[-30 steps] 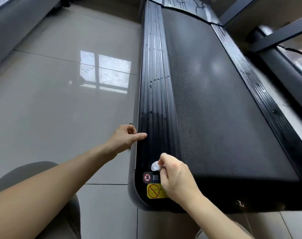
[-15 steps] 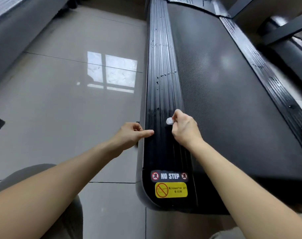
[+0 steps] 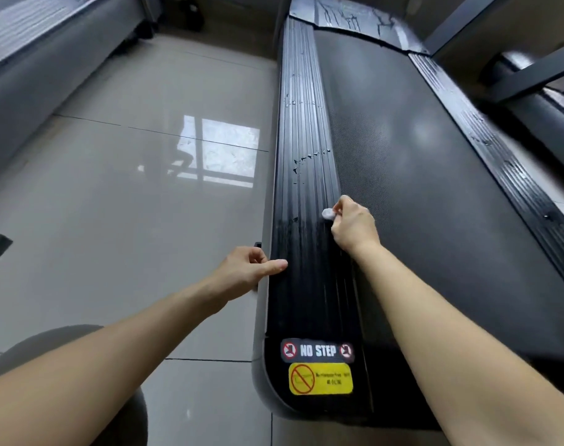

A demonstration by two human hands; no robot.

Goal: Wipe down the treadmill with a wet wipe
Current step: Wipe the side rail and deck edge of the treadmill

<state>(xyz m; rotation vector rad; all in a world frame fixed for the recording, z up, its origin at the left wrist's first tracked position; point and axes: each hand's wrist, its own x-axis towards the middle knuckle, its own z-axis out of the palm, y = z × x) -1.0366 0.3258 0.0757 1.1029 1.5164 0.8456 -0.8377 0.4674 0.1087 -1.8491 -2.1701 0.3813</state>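
- Treadmill (image 3: 403,188): one, black, lying lengthwise away from the viewer on a glossy tiled floor (image 3: 113,204).
- Side rails: two ribbed strips flank one textured belt; the left rail (image 3: 306,123) carries scattered water droplets.
- Wet wipe (image 3: 327,213): one, small, white and wadded, touching the left rail near its inner edge beside the belt.
- Right hand (image 3: 351,225): fingers curled, pinching the wet wipe against the rail.
- Left hand (image 3: 248,272): grips the rail's outer edge, thumb lying flat on top, fingers curled over the side.
- Labels: two at the rail's near end, a "NO STEP" sticker (image 3: 317,350) above a yellow warning sticker (image 3: 321,378).
- Containers: none in view.
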